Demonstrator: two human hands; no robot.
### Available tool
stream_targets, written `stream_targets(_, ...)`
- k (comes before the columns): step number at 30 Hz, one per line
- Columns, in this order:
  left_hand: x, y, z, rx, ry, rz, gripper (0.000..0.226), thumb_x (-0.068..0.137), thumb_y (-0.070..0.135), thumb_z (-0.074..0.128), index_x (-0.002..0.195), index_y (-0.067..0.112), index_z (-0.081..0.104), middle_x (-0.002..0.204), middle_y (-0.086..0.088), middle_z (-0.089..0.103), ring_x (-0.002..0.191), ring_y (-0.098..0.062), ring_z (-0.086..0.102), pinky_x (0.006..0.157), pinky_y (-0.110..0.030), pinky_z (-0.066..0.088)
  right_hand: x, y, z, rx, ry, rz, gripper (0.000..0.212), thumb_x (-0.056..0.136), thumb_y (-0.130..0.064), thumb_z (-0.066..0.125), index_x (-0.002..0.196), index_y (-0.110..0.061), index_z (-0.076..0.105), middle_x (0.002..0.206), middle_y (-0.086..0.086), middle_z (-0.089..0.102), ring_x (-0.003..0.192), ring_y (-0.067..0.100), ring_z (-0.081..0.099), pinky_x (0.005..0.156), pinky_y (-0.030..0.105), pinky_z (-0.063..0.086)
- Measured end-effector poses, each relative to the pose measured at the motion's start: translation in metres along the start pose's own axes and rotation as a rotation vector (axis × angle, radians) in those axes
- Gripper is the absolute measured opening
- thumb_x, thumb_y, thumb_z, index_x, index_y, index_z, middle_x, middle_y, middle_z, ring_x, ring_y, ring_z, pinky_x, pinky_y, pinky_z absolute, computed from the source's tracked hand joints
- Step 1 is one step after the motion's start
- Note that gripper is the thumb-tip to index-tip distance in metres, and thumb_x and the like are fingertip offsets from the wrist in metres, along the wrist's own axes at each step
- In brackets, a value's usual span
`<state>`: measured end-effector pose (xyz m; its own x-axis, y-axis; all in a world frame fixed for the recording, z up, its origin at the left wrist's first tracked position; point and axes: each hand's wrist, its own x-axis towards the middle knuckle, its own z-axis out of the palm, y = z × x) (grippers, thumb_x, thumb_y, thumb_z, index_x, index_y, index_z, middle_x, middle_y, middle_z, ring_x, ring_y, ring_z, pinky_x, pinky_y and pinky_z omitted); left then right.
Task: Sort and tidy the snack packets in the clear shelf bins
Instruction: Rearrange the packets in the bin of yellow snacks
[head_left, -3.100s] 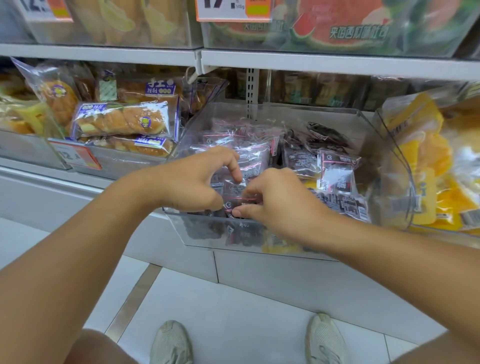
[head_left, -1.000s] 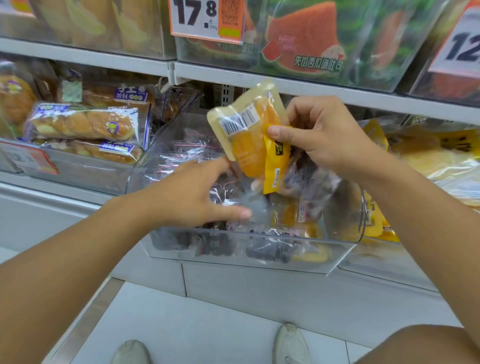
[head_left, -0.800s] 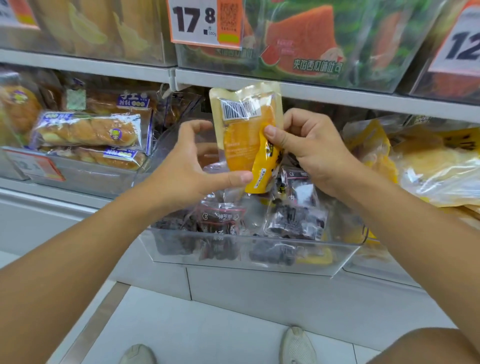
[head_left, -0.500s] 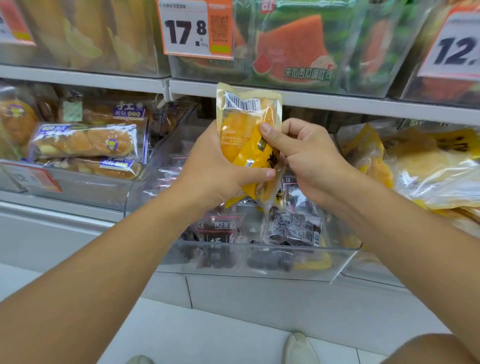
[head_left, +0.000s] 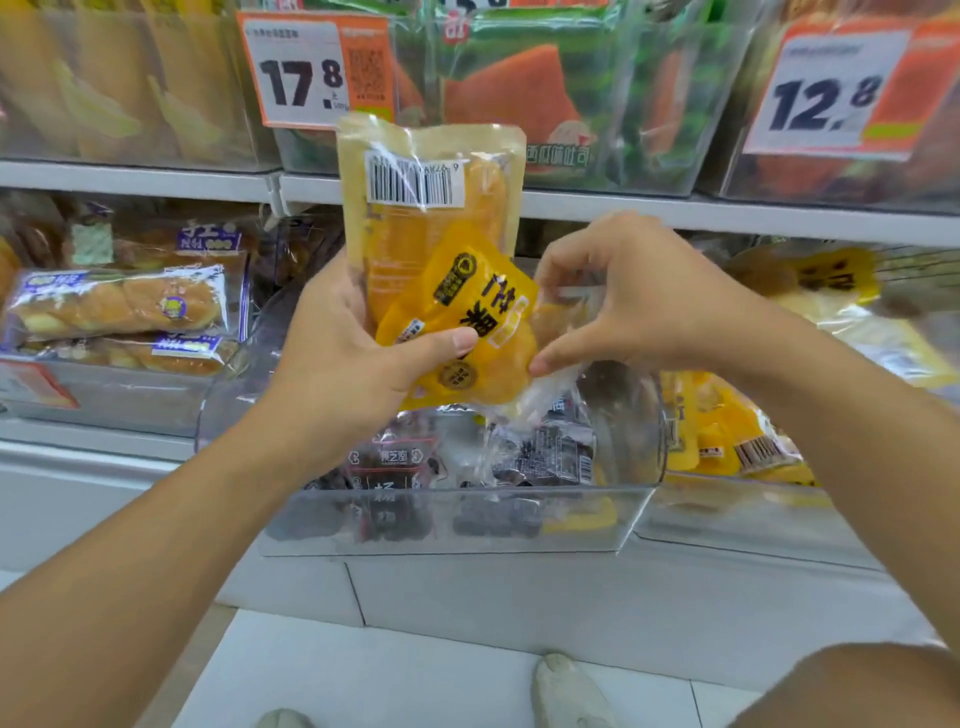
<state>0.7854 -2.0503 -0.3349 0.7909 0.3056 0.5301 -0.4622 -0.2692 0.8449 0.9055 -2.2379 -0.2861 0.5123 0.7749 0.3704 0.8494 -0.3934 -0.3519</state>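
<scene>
Gripping two yellow mango packets (head_left: 431, 270) in the left hand (head_left: 343, 358), thumb clamped across the front one, above the clear bin (head_left: 441, 519) of dark packets (head_left: 540, 457). Standing upright, long axis twelve to six, barcode end at twelve. Pinching a clear wrapper edge in the right hand (head_left: 639, 301) at three o'clock. Judging: culling strays; next, carrying them toward the yellow bin (head_left: 727, 514) at three.

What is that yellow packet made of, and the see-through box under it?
The yellow packet looks like thin, glossy plastic film: it crinkles and shines in the left hand. The clear bin looks like hard, smooth plastic, probably acrylic: the dark packets show through its stiff wall.
</scene>
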Motion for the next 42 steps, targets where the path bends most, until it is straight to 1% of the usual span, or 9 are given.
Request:
stream_targets(3,0.0,0.011,0.017,0.027,0.002,0.122,0.051,0.072,0.002,0.082,0.112,0.024,0.059,0.097,0.015,0.076,0.095,-0.006,0.073,0.077,-0.021,0.057,-0.012,-0.002,-0.005,0.137,-0.104,0.011,0.044,0.063,-0.044,0.091,0.096,-0.02,0.075,0.09,-0.001,0.077,0.089,0.021,0.073,0.085,0.046,0.057)
stream_targets(8,0.017,0.024,0.066,-0.11,0.02,0.253,0.03,0.093,0.008,0.067,0.122,0.005,0.061,0.109,0.013,0.073,0.101,-0.005,0.071,0.083,-0.021,0.055,-0.055,0.012,-0.046,0.14,0.134,0.066,0.034,0.071,-0.035,0.086,0.099,-0.017,0.078,0.091,0.004,0.078,0.094,0.028,0.074,0.086,0.051,0.056)
stream_targets(14,0.017,0.012,0.123,-0.199,-0.146,0.204,0.027,0.095,0.008,0.064,0.122,0.011,0.066,0.115,0.005,0.074,0.108,-0.02,0.071,0.092,-0.041,0.057,-0.12,0.04,-0.069,0.118,0.253,0.14,0.034,0.073,-0.01,0.085,0.079,-0.039,0.068,0.068,-0.032,0.068,0.064,-0.015,0.061,0.063,0.002,0.041)
stream_targets(22,0.028,0.008,0.127,-0.191,0.115,0.274,0.024,0.098,0.019,0.064,0.118,0.007,0.068,0.104,-0.003,0.076,0.096,-0.027,0.072,0.084,-0.043,0.059,-0.132,0.056,-0.093,0.062,0.546,0.247,0.024,0.078,-0.019,0.084,0.088,-0.036,0.07,0.084,-0.017,0.073,0.077,0.003,0.072,0.072,0.027,0.059)
stream_targets(25,0.035,-0.011,0.104,0.365,0.145,0.442,0.02,0.098,0.027,0.065,0.108,0.01,0.071,0.064,-0.014,0.06,0.059,-0.023,0.047,0.057,-0.029,0.042,-0.128,0.061,-0.094,-0.007,0.511,0.377,0.027,0.077,-0.026,0.085,0.078,-0.009,0.064,0.069,-0.006,0.06,0.059,0.01,0.058,0.059,0.029,0.048)
stream_targets(28,0.036,-0.02,0.094,0.671,0.082,0.576,0.023,0.098,0.027,0.063,0.103,0.006,0.071,0.057,0.002,0.044,0.06,-0.018,0.037,0.055,-0.03,0.033,-0.123,0.049,-0.086,-0.183,0.355,0.545,0.032,0.076,-0.03,0.083,0.076,-0.01,0.058,0.077,0.003,0.061,0.07,0.021,0.059,0.06,0.036,0.042)
stream_targets(35,0.031,-0.033,0.108,0.692,0.048,0.493,0.014,0.095,0.023,0.068,0.089,0.011,0.071,0.061,0.015,0.043,0.063,-0.011,0.035,0.058,-0.03,0.026,-0.094,0.04,-0.037,-0.276,0.374,0.622,0.031,0.086,-0.034,0.072,0.101,-0.015,0.053,0.092,0.002,0.058,0.081,0.022,0.049,0.063,0.031,0.033)
stream_targets(38,0.03,-0.039,0.112,0.654,0.038,0.402,0.018,0.095,0.028,0.067,0.089,0.011,0.072,0.062,0.0,0.055,0.06,-0.016,0.043,0.06,-0.039,0.037,-0.079,0.045,-0.015,-0.232,0.2,0.629,0.035,0.094,-0.027,0.063,0.104,-0.014,0.032,0.078,0.001,0.05,0.073,0.023,0.051,0.055,0.035,0.034)
stream_targets(42,0.03,-0.043,0.112,0.618,0.012,0.342,0.018,0.096,0.029,0.066,0.094,0.013,0.073,0.065,0.001,0.061,0.059,-0.018,0.049,0.061,-0.041,0.044,-0.063,0.059,-0.019,-0.351,-0.072,0.705,0.029,0.105,-0.038,0.035,0.115,-0.011,0.033,0.087,0.005,0.051,0.088,0.031,0.053,0.07,0.04,0.04)
